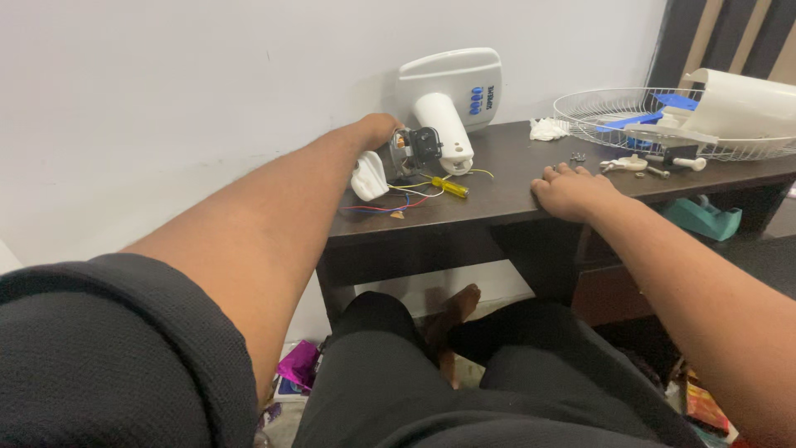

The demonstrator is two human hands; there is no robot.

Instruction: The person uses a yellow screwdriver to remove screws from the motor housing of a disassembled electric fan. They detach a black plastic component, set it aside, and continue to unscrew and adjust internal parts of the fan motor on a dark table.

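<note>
The left hand (377,130) grips the exposed fan motor (408,151) lying on the dark table (497,199), beside one yellow-handled screwdriver (448,187). The right hand (572,192) rests flat, fingers spread, near one wire fan guard (630,120).

Dark wooden table (497,203) — contents

Fan motor assembly (423,124) by left hand (377,129); yellow screwdriver (448,187) between hands; wire fan guard (638,124) beyond right hand (572,192).

1. Your left hand (377,130) hides its fingers behind the dismantled white fan motor unit (414,149), so its grip stays unclear.
2. The round white wire fan guard (597,112) is partly covered, and the right edge cuts off the cream plastic fan part (742,104).
3. The small metal screws (578,156) are too small to make out.
</note>
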